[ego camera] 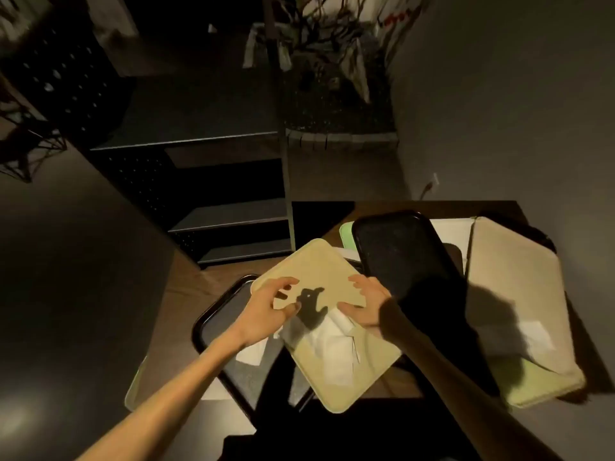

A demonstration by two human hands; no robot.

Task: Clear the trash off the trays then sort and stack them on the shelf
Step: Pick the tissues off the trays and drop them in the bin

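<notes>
A tan tray (319,261) lies tilted across the middle of the wooden table, with crumpled white paper (329,341) on it. My right hand (366,307) pinches the top of that paper. Just left of the paper, my left hand (269,307) hovers over the tray with fingers spread and nothing in it. Under the tan tray lies a black-rimmed grey tray (219,314) with a white napkin (251,354). A black tray (399,254) sits behind, and a second tan tray (512,287) holding a white slip (534,337) lies at the right.
A dark metal shelf unit (233,214) with several boards stands behind the table at the left. Green trays (346,229) peek out under the stack. A plant in a pot (332,78) stands at the back. A grey wall runs on the right.
</notes>
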